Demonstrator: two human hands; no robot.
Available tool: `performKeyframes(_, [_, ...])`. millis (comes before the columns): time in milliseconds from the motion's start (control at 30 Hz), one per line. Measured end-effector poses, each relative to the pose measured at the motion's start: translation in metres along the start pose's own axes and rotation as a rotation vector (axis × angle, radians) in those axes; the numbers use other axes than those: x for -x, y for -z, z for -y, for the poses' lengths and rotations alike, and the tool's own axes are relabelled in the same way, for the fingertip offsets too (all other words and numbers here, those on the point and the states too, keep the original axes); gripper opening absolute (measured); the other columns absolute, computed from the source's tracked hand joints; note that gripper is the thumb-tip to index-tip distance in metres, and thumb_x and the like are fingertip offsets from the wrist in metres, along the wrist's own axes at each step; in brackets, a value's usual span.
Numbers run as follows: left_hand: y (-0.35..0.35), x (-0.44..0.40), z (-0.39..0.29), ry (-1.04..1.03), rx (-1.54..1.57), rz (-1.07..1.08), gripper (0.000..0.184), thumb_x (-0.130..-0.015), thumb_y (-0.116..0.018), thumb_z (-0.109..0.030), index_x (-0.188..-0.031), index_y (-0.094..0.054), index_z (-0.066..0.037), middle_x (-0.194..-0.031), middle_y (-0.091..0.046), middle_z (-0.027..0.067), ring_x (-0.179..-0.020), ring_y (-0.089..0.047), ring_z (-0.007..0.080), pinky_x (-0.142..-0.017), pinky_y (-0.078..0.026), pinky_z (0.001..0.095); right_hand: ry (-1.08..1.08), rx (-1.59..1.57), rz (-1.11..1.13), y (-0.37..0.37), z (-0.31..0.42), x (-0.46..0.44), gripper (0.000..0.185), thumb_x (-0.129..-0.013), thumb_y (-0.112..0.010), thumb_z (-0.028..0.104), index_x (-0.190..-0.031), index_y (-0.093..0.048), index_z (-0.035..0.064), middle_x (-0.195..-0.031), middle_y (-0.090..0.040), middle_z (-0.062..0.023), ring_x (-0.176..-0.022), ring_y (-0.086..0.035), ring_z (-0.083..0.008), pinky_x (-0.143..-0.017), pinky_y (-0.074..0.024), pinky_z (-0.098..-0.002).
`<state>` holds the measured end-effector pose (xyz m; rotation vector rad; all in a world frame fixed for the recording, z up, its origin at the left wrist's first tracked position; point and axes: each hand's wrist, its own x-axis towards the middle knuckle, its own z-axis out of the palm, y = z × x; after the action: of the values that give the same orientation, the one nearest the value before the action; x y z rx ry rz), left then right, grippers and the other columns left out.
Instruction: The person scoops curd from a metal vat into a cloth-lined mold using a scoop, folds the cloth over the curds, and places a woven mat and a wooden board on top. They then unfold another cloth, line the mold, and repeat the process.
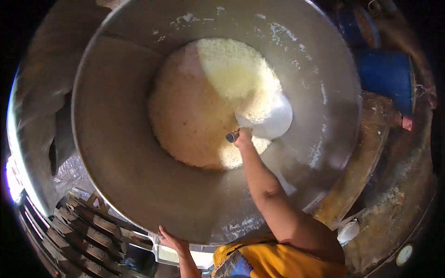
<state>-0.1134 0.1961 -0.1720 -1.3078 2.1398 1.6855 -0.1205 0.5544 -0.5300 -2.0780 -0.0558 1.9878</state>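
Over pale grains [194, 104], the right hand [244, 136] clenches a scoop [278, 118], left hand [173, 241] half-open against a round metal vat [118, 125].

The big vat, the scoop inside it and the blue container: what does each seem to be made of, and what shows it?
Vat: metal, probably steel, dull and grey; its rim catches a thin gleam.
Scoop: likely metal, smooth and pale, with a sheen where light falls.
Blue container: perhaps matt plastic, judging by its even colour; painted metal is possible.
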Motion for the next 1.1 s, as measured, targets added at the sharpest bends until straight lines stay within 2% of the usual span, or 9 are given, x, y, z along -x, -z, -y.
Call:
performKeyframes(33, [-0.002,0.0,-0.002,0.006,-0.029,-0.024,0.051,-0.088,-0.06,-0.036,-0.118,-0.049,0.003,-0.109,-0.056,0.0125,-0.094,-0.055,0.0246,-0.078,-0.048,0.0417,-0.023,-0.05,0.024,-0.01,0.015,0.0,0.011,-0.087,-0.041,0.003,-0.077,-0.041,0.0067,-0.063,-0.043,-0.0065,-0.05,-0.042,-0.0196,-0.046,-0.0428,-0.0348])
performKeyframes(200, [-0.018,0.006,-0.014,0.072,-0.191,-0.266,0.048,-0.088,-0.056,-0.039,-0.114,-0.053,0.001,-0.11,-0.055,0.0131,-0.095,-0.055,0.0256,-0.079,-0.047,0.0419,0.046,0.545,0.236,-0.024,0.075,-0.022,0.01,-0.085,-0.055,0.008,-0.078,-0.048,0.0057,-0.059,-0.047,-0.0049,-0.046,-0.045,-0.0155,-0.045,-0.044,-0.0309])
performKeyframes(233, [-0.015,0.006,-0.012,-0.054,-0.261,-0.163,0.049,-0.088,-0.056,-0.039,-0.114,-0.053,0.003,-0.109,-0.056,0.0126,-0.094,-0.055,0.0249,-0.079,-0.047,0.0409,0.088,0.622,0.223,-0.029,0.084,-0.025,0.013,-0.084,-0.057,0.008,-0.074,-0.049,0.0066,-0.057,-0.047,-0.004,-0.046,-0.045,-0.0147,-0.044,-0.0431,-0.0297])
performKeyframes(333, [-0.025,0.007,-0.015,0.016,-0.234,-0.242,0.049,-0.089,-0.055,-0.038,-0.114,-0.053,0.004,-0.109,-0.056,0.0119,-0.094,-0.055,0.0242,-0.08,-0.046,0.0397,0.091,0.728,0.361,-0.042,0.104,-0.03,0.007,-0.082,-0.057,0.004,-0.081,-0.05,0.001,-0.059,-0.05,-0.0063,-0.049,-0.052,-0.0165,-0.045,-0.0454,-0.0319])
performKeyframes(433, [-0.014,0.004,-0.01,0.032,-0.209,-0.236,0.047,-0.088,-0.058,-0.035,-0.11,-0.052,0.005,-0.107,-0.056,0.0134,-0.091,-0.056,0.0246,-0.077,-0.048,0.0402,0.1,0.747,0.44,-0.068,0.111,-0.005,0.008,-0.083,-0.057,0.005,-0.083,-0.049,0.0036,-0.059,-0.048,-0.0033,-0.048,-0.048,-0.0131,-0.043,-0.043,-0.0294])
performKeyframes(567, [-0.008,0.003,-0.002,-0.008,-0.038,-0.112,0.041,-0.091,-0.056,-0.031,-0.108,-0.052,0.005,-0.104,-0.057,0.0128,-0.089,-0.057,0.0227,-0.074,-0.049,0.0377,0.207,0.998,0.603,-0.099,0.116,0.047,0.008,-0.082,-0.056,0.003,-0.081,-0.048,0.0033,-0.057,-0.05,-0.0039,-0.046,-0.05,-0.0133,-0.042,-0.0429,-0.0295])
performKeyframes(700, [-0.006,0.002,-0.003,-0.043,-0.057,-0.1,0.032,-0.093,-0.054,-0.022,-0.109,-0.054,0.006,-0.101,-0.06,0.0122,-0.085,-0.058,0.0198,-0.074,-0.049,0.0323,0.366,1.307,0.705,-0.126,0.104,0.138,0.011,-0.082,-0.055,0.005,-0.074,-0.047,0.0038,-0.055,-0.052,-0.0058,-0.043,-0.05,-0.0152,-0.043,-0.0437,-0.0312])
performKeyframes(933, [-0.007,0.007,-0.015,-0.213,-0.264,-0.119,0.035,-0.091,-0.057,-0.023,-0.111,-0.055,0.005,-0.1,-0.062,0.0108,-0.088,-0.059,0.0199,-0.078,-0.047,0.0324,0.243,1.661,0.846,-0.122,0.069,0.371,0.012,-0.083,-0.053,0.003,-0.074,-0.046,0.0028,-0.056,-0.051,-0.0077,-0.045,-0.052,-0.016,-0.043,-0.0456,-0.031])
performKeyframes(1100, [0.015,-0.003,0.015,-0.188,0.184,-0.094,0.038,-0.091,-0.058,-0.028,-0.114,-0.054,0.003,-0.099,-0.061,0.0097,-0.088,-0.057,0.0164,-0.081,-0.045,0.03,0.261,2.138,0.977,-0.076,0.016,0.497,0.018,-0.083,-0.054,0.006,-0.067,-0.047,0.0034,-0.056,-0.052,-0.0071,-0.046,-0.053,-0.0146,-0.044,-0.0457,-0.0294])
